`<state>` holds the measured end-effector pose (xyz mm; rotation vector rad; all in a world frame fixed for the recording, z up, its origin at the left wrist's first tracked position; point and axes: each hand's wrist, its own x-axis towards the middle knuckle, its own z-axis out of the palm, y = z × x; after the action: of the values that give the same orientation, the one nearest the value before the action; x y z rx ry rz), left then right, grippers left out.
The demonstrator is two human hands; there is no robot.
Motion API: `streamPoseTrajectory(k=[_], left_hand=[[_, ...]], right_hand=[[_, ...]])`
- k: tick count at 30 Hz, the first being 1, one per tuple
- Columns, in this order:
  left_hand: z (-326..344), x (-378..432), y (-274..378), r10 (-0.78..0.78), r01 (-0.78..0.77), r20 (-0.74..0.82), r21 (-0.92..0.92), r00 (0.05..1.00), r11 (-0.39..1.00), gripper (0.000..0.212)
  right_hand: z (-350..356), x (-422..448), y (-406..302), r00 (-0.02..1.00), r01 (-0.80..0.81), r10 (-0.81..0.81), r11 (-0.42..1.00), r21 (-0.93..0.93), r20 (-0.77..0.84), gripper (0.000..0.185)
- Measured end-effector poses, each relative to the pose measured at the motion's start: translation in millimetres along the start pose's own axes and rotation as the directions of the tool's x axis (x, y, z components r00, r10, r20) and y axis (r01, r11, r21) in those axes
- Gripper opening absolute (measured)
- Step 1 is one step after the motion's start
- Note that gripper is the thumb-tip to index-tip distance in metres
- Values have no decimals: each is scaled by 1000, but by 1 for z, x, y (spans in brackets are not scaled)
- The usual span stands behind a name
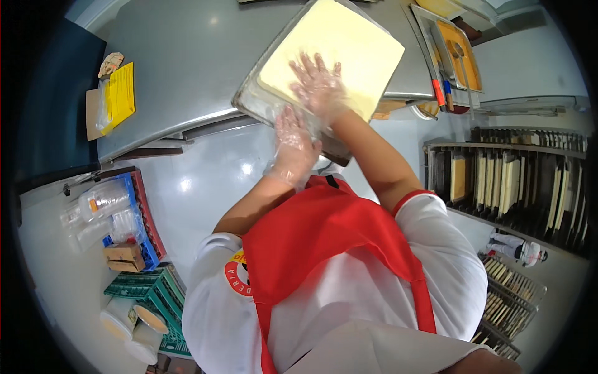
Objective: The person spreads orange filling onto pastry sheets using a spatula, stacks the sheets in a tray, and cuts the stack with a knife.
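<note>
A pale yellow slab [359,51], possibly a sheet cake or dough, lies on a metal baking tray [254,89] tilted across the steel worktable's front edge. My right hand [320,86], in a clear plastic glove, rests flat on the slab with fingers spread. Also gloved, my left hand [293,145] is at the tray's near side, fingers straight, thumb apart. Its fingertips reach the tray's near rim, and I cannot tell how firmly they touch. A near corner of the tray sticks out past the table, partly hidden behind my right forearm.
The steel worktable [177,61] bears yellow paper [120,98] at left. Right are a tray of orange filling [460,56] with a spoon, and markers [438,91]. A rack of trays [504,182] and a person [521,250] stand right; crates [140,290] stand left.
</note>
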<state>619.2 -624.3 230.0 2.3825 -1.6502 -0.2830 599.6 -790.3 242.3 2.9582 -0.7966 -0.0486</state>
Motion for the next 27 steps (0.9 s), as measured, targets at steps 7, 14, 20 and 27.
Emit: streamPoseTrajectory(k=[7, 14, 20, 27], left_hand=[[-57, 14, -60, 212, -249, -191, -200, 958, 947, 37], [4, 74, -59, 357, -332, -215, 142, 909, 932, 42], [30, 74, -61, 319, -283, -174, 204, 932, 937, 46], [42, 71, -57, 364, -349, -377, 110, 852, 931, 26]], right_hand=[[13, -35, 89, 990, 16, 33, 944, 330, -140, 53], [0, 55, 46, 985, -171, 172, 978, -117, 1, 52], [-11, 54, 35, 992, 5, 11, 991, -131, 124, 51], [-9, 51, 12, 990, 101, -86, 986, -135, 114, 50]])
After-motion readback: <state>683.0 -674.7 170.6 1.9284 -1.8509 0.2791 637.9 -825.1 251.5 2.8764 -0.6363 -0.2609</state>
